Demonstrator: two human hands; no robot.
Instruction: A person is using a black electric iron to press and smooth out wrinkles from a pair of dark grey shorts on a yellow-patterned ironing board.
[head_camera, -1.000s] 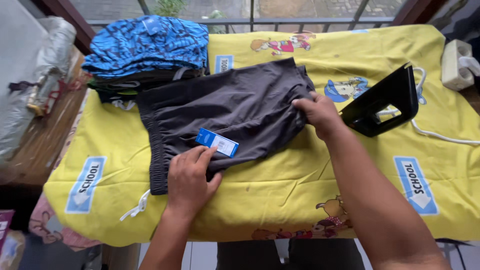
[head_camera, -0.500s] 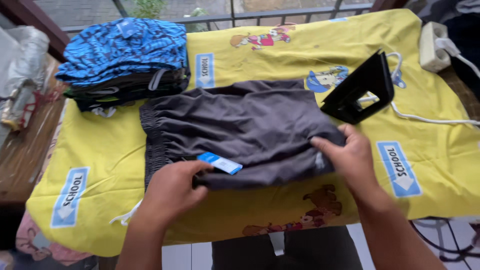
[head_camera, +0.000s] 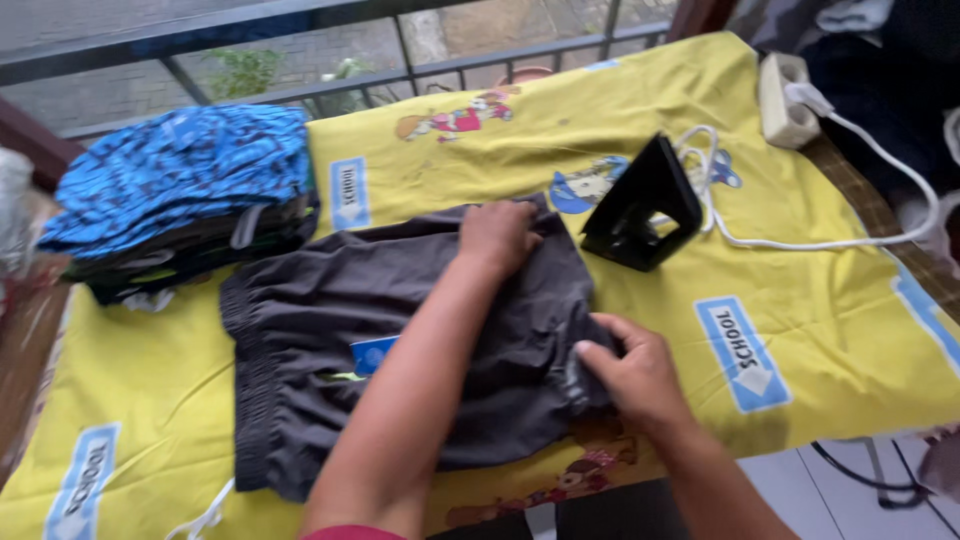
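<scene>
Left hand (head_camera: 497, 235) has slid up to the shorts' (head_camera: 400, 340) far edge by the iron (head_camera: 645, 205), flat on them, right hand (head_camera: 635, 370) pinching the near hem, so they're laid flat mid-cloth, folding looks barely started.

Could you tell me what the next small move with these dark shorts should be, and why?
Probably fold the leg end over toward the waistband: the left hand pins the far edge of the dark shorts, and the right hand already grips the near leg hem.
</scene>
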